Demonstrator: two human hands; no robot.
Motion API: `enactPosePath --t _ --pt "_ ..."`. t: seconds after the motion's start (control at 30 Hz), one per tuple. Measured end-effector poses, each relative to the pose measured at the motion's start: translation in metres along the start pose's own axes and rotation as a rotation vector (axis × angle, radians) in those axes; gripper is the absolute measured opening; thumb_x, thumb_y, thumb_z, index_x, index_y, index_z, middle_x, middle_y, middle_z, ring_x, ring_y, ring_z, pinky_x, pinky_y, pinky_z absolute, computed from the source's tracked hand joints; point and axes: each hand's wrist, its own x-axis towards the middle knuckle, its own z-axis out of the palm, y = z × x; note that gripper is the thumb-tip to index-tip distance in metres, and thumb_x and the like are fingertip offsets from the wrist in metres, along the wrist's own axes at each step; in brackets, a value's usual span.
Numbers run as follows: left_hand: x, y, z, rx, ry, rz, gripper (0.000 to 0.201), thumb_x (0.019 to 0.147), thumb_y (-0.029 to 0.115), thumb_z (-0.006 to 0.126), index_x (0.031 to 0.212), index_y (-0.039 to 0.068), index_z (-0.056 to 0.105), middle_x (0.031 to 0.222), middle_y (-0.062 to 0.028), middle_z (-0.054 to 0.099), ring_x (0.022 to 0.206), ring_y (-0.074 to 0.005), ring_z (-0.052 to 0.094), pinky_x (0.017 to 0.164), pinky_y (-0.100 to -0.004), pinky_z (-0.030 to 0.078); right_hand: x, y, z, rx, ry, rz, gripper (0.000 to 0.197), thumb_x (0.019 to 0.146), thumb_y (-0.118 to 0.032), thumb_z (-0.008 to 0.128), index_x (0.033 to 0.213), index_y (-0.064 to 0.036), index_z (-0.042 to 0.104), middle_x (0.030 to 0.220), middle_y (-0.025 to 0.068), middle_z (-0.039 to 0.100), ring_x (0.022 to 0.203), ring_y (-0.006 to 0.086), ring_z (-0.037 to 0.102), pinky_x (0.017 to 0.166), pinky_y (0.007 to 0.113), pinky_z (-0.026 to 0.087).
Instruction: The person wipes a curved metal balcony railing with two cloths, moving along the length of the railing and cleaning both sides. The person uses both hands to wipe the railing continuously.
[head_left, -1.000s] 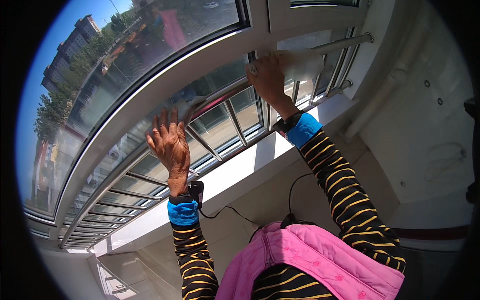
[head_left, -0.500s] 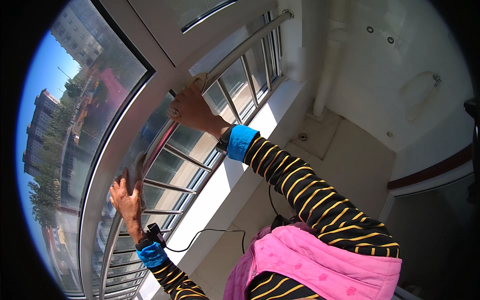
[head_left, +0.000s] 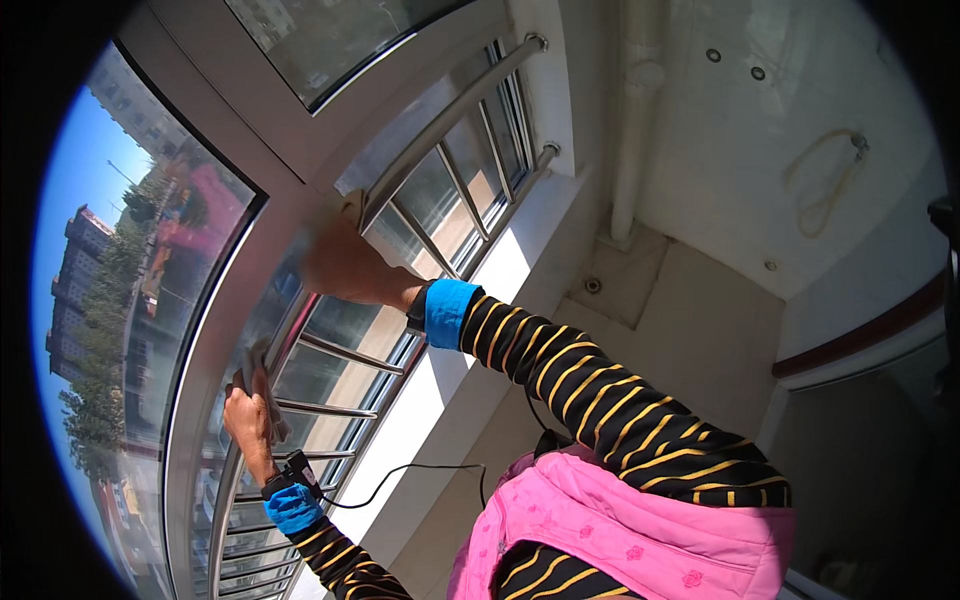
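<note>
A metal railing (head_left: 448, 124) runs along the inside of the window. My right hand (head_left: 345, 262) is closed over its upper rail, smeared by motion, with a bit of beige cloth (head_left: 352, 206) showing at the fingers. Lower along the same rail, my left hand (head_left: 248, 418) is closed on a greyish cloth (head_left: 275, 415) that is bunched against the metal. Part of each cloth is hidden by the hand. Both wrists wear dark bands under blue cuffs, and a small black device (head_left: 300, 470) with a cable sits at the left wrist.
The window frame (head_left: 225, 265) and its glass (head_left: 165, 300) stand close at my left. Below the bars is a sunlit white sill (head_left: 400, 425). A loose black cable (head_left: 420, 466) loops toward my body. A white pipe (head_left: 632, 150) rises in the corner beside a floor drain (head_left: 592, 286).
My right hand has moved down and left along the rail. My left hand has stayed near its place while its fingers curled in, and more of its cloth shows. The view has shifted slightly.
</note>
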Motion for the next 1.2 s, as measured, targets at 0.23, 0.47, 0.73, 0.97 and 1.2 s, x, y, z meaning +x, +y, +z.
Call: enactPosePath --t 0.23,0.47,0.73,0.97,1.2 --pt "0.014 0.046 0.016 0.061 0.092 -0.001 0.070 0.094 0.069 0.041 0.126 0.010 0.062 0.105 -0.0237 0.069 0.098 -0.0470 0.064 0.085 -0.0549 0.049 0.000 0.023 0.008 0.164 -0.023 -0.154 0.033 0.080 -0.040 0.072 0.108 -0.0213 0.068 0.101 -0.0018 0.065 0.106 0.0201 0.055 0.101 0.042 0.033" --pt "0.003 0.065 0.033 -0.032 0.294 -0.006 0.066 0.094 0.067 0.043 0.127 0.013 0.062 0.117 -0.0159 0.064 0.104 -0.0423 0.062 0.086 -0.0530 0.049 -0.015 0.081 -0.002 0.186 0.286 -0.292 0.033 0.081 -0.031 0.074 0.112 -0.0224 0.065 0.110 -0.0021 0.062 0.111 0.0210 0.055 0.105 0.040 0.034" --pt "0.000 0.070 0.036 -0.021 0.354 -0.043 0.063 0.095 0.063 0.045 0.124 0.010 0.065 0.111 -0.0115 0.067 0.100 -0.0366 0.065 0.085 -0.0475 0.051 -0.021 0.246 -0.032 0.008 0.384 -0.057 0.029 0.087 -0.029 0.068 0.115 -0.0205 0.065 0.115 -0.0014 0.062 0.115 0.0202 0.053 0.107 0.042 0.033" --pt "0.000 0.065 0.049 -0.064 0.578 0.050 0.045 0.095 0.045 0.060 0.115 0.006 0.069 0.103 -0.0140 0.070 0.090 -0.0355 0.068 0.078 -0.0449 0.054 -0.016 0.358 -0.051 -0.292 0.427 0.072 0.025 0.088 -0.027 0.068 0.110 -0.0174 0.066 0.112 0.0010 0.063 0.113 0.0236 0.054 0.103 0.046 0.035" --pt "-0.001 0.062 0.055 -0.099 0.633 0.072 0.037 0.095 0.035 0.063 0.112 0.003 0.070 0.101 -0.0151 0.071 0.088 -0.0343 0.067 0.077 -0.0448 0.054 -0.005 0.413 -0.069 -0.134 0.336 0.442 0.030 0.096 -0.035 0.058 0.116 -0.0142 0.067 0.120 0.0076 0.063 0.121 0.0296 0.050 0.106 0.048 0.032"
